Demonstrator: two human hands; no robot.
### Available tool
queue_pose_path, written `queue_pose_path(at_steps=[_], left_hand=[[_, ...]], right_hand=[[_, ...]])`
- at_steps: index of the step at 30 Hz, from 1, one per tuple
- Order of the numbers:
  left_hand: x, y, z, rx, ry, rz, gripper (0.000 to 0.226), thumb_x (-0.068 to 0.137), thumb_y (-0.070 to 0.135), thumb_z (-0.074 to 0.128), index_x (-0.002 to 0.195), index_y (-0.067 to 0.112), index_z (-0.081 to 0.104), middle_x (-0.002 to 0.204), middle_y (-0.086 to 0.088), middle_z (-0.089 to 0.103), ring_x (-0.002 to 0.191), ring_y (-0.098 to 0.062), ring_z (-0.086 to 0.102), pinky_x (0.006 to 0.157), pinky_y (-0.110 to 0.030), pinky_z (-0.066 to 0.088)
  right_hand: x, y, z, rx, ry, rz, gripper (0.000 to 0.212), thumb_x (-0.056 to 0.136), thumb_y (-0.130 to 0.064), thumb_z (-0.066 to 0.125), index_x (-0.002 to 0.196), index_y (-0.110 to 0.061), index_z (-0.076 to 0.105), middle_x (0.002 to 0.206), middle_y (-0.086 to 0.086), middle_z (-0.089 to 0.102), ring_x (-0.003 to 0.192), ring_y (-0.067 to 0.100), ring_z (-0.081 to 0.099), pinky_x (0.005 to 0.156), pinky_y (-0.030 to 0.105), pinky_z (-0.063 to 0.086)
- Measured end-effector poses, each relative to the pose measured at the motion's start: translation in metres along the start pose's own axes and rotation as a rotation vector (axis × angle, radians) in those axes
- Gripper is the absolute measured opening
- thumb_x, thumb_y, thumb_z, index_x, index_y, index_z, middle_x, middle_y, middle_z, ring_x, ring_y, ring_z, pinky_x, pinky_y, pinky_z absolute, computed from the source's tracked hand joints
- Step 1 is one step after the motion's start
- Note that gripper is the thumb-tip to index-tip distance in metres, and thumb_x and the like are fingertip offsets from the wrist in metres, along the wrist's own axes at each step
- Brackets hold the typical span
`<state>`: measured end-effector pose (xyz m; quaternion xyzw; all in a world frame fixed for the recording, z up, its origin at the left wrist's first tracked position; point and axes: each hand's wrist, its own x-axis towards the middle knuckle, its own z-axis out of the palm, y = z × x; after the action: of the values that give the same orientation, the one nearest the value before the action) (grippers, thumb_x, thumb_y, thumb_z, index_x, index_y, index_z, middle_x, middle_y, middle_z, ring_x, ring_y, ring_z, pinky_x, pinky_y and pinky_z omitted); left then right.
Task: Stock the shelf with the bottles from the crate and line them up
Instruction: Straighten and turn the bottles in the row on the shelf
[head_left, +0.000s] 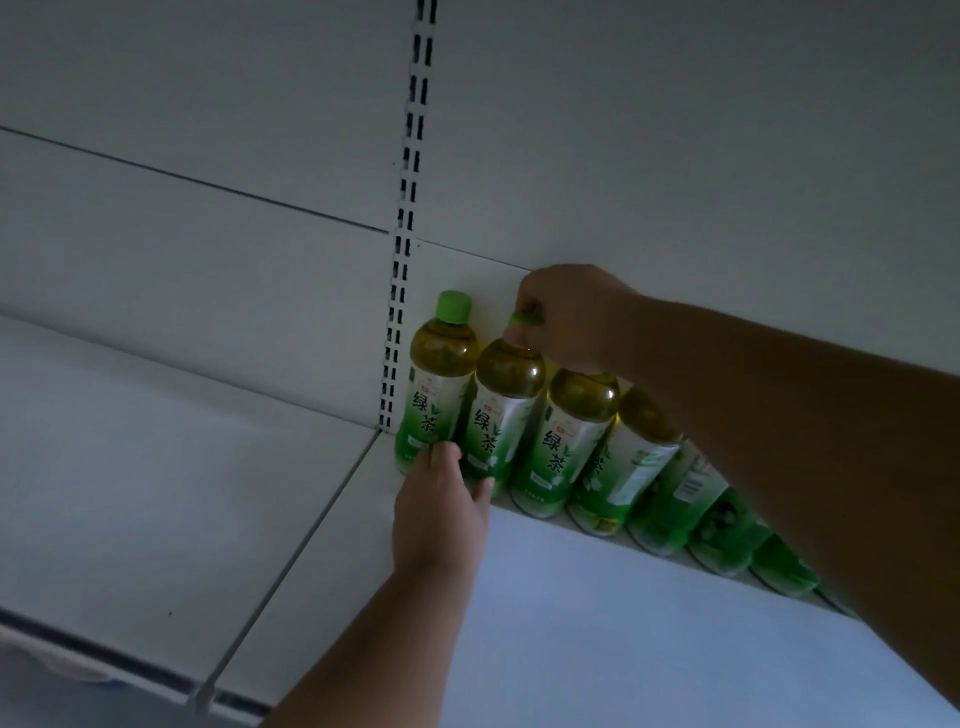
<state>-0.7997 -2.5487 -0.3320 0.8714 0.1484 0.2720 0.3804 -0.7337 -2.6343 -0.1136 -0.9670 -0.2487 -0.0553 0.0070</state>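
Several green tea bottles with green caps and green-white labels stand in a row along the back of a white shelf (597, 649). The leftmost bottle (434, 384) stands beside the slotted upright. My right hand (571, 317) reaches in from the right and pinches the green cap of the second bottle (501, 410). My left hand (441, 509) comes from below, its fingers on the lower part of the first two bottles. My right forearm hides the tops of the bottles farther right. No crate is in view.
A slotted metal upright (402, 249) runs up the white back panel and splits the shelving into bays. The left bay's shelf (156, 493) is bare, with a seam between the two shelves. The shelf's front edge (130, 670) lies at the lower left.
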Motion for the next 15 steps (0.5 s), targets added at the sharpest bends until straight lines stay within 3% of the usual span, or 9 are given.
queue_pose_path(at_steps=[8,12,15], left_hand=[[0.008,0.005,0.001,0.031,0.013,-0.055,0.036,0.078,0.034,0.078,0.098,0.015,0.057,0.100,-0.001,0.062,0.089,-0.022,0.062,0.066,-0.026,0.041],[0.005,0.006,-0.002,0.025,0.013,-0.046,0.036,0.077,0.033,0.080,0.097,0.015,0.056,0.098,0.000,0.063,0.087,-0.021,0.062,0.066,-0.026,0.044],[0.001,0.009,-0.003,-0.021,0.010,0.006,0.035,0.075,0.033,0.081,0.091,0.019,0.053,0.088,0.006,0.058,0.076,-0.013,0.059,0.058,-0.018,0.038]], right_hand=[[0.000,0.005,0.003,0.037,0.011,-0.022,0.028,0.096,-0.040,0.060,0.114,-0.019,0.060,0.103,-0.001,0.055,0.093,0.018,0.052,0.072,0.029,0.036],[-0.001,0.004,0.005,0.045,0.001,-0.007,0.032,0.098,-0.044,0.056,0.117,-0.019,0.060,0.109,0.002,0.059,0.092,0.019,0.052,0.071,0.029,0.038],[-0.015,0.013,-0.001,0.036,0.057,0.014,0.038,0.099,-0.049,0.050,0.120,-0.018,0.057,0.108,0.002,0.060,0.095,0.021,0.055,0.076,0.031,0.044]])
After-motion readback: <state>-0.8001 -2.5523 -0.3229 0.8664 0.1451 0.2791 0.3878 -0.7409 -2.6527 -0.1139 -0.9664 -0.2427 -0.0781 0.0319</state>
